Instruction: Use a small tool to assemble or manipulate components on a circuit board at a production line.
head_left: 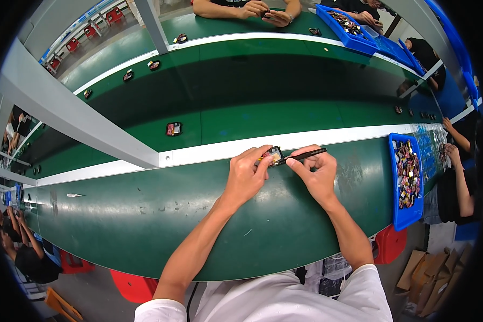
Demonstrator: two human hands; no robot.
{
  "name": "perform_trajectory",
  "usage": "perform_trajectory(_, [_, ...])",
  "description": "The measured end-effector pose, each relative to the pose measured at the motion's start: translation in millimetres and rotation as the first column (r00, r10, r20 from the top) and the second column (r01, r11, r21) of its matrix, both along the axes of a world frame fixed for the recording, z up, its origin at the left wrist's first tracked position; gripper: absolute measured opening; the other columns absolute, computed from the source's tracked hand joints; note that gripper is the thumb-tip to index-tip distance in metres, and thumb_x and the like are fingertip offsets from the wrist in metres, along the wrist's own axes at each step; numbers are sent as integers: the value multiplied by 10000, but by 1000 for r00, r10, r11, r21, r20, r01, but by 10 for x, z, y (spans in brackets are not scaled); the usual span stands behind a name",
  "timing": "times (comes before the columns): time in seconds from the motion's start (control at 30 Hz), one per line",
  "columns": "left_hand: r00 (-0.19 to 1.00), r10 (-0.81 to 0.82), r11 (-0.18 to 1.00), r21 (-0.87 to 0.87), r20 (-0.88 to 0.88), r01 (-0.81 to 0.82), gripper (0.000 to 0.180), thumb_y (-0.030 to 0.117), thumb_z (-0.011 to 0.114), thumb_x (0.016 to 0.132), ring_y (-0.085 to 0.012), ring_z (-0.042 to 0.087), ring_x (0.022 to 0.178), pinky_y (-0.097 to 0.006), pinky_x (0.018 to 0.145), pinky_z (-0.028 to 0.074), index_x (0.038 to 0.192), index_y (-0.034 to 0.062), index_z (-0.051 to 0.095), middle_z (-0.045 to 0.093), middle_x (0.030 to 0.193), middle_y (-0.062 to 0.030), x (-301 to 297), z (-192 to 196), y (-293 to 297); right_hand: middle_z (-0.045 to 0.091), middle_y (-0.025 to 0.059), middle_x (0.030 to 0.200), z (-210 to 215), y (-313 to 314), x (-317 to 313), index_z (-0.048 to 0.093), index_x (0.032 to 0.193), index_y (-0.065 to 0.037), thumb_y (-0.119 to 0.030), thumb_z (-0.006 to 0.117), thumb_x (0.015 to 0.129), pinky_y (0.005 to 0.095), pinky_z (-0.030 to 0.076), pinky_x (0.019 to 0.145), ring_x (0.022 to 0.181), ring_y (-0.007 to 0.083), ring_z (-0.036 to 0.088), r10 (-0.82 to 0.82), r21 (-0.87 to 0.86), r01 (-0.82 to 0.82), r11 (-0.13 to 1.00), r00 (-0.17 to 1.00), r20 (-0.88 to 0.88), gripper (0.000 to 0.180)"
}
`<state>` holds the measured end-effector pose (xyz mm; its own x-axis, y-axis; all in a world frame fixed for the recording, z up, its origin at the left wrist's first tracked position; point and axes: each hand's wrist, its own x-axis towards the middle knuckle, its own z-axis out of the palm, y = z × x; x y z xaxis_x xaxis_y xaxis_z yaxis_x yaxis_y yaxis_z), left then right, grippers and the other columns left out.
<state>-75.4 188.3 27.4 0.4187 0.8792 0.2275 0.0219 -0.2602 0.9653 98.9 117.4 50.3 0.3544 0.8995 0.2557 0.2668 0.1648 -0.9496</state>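
Observation:
My left hand (pixel 245 173) pinches a small square electronic part (pixel 274 154) with a black casing and a pale, shiny face, just above the near edge of the white rail. In my right hand (pixel 320 173) is a slim black pen-like tool (pixel 309 154). It slants down to the left, and its tip meets or nearly meets the part; my fingers hide the exact contact. Beyond the rail, a similar black-cased part with a red label (pixel 173 129) lies on the green belt.
A blue tray (pixel 406 182) heaped with small parts stands to my right, beside a co-worker's arms (pixel 460 161). A grey post (pixel 80 115) slants in on the left. Across the belt, another person's hands (pixel 265 14) work near a second blue tray (pixel 349 40).

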Motion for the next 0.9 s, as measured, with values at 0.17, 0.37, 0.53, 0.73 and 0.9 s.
perform_trajectory(0.17, [1000, -6, 1000, 30, -20, 7, 229, 13, 639, 967, -116, 635, 575, -243, 438, 494, 1179, -51, 701, 693, 885, -113, -4, -17, 1, 584, -54, 660, 1, -13, -2, 704, 927, 15, 1, 810, 832, 188, 260, 465, 518, -24, 375, 14, -9, -14, 1000, 1000, 14, 143])
perform_trajectory(0.37, [999, -21, 997, 77, -25, 23, 231, 2, 635, 962, -115, 633, 571, -245, 438, 492, 1177, -51, 703, 691, 876, -111, -2, -9, -9, 670, 0, 755, 30, 8, 28, 684, 937, 36, 36, 783, 849, 181, 357, 494, 569, -5, 486, 54, -104, -76, 992, 979, -198, 133])
perform_trajectory(0.53, [1000, -24, 996, 89, -12, 25, 227, -5, 637, 956, -115, 631, 568, -246, 438, 491, 1166, -51, 709, 688, 855, -107, -7, 14, -16, 734, 129, 876, 131, 6, 32, 668, 953, 65, 80, 738, 862, 229, 565, 730, 823, 137, 714, 58, -200, -133, 971, 939, -340, 115])
perform_trajectory(0.73, [999, -32, 996, 83, -14, 33, 230, -3, 639, 952, -116, 628, 561, -248, 439, 492, 1165, -49, 712, 687, 846, -107, -14, 11, -14, 737, 149, 885, 184, 5, 26, 667, 963, 75, 84, 726, 867, 229, 559, 715, 813, 132, 710, 65, -224, -143, 964, 944, -325, 113])
perform_trajectory(0.9, [998, -54, 997, 49, -21, 55, 239, -1, 640, 953, -120, 629, 563, -249, 446, 500, 1175, -58, 708, 693, 867, -113, -26, 25, -13, 736, 138, 870, 175, 0, 28, 670, 961, 69, 85, 724, 867, 216, 537, 682, 781, 116, 691, 78, -210, -158, 965, 935, -345, 109])
